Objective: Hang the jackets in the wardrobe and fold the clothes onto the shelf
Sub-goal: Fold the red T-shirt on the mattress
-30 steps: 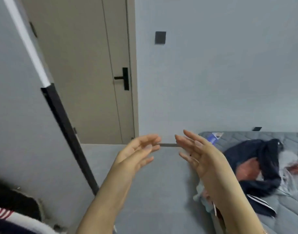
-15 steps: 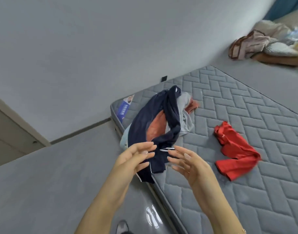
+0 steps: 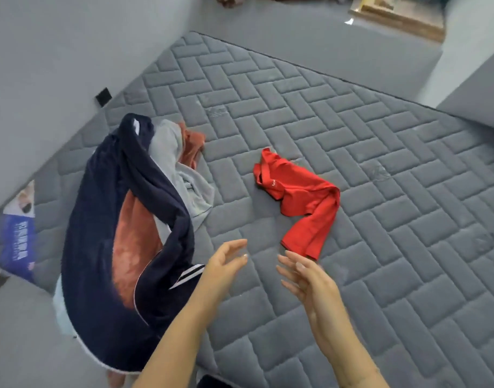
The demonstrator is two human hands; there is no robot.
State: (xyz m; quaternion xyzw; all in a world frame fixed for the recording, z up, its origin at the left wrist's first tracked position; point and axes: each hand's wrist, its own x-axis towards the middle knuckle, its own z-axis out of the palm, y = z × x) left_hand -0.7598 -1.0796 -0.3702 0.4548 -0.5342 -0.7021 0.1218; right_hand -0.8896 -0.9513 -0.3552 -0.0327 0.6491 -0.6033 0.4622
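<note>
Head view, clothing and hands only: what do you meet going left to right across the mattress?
Navy jacket → grey garment → left hand → red garment, with the right hand below it, both hands empty above the mattress.

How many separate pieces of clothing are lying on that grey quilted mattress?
4 that I can tell: a navy jacket with orange lining at the left edge, a light grey garment and a rust-orange garment bunched behind it, a red top alone mid-mattress. More may be hidden underneath.

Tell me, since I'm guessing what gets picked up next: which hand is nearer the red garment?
Right. The right hand hovers open just below the red garment, fingertips close to its lower sleeve end. The left hand is open further left, beside the navy jacket.
</note>
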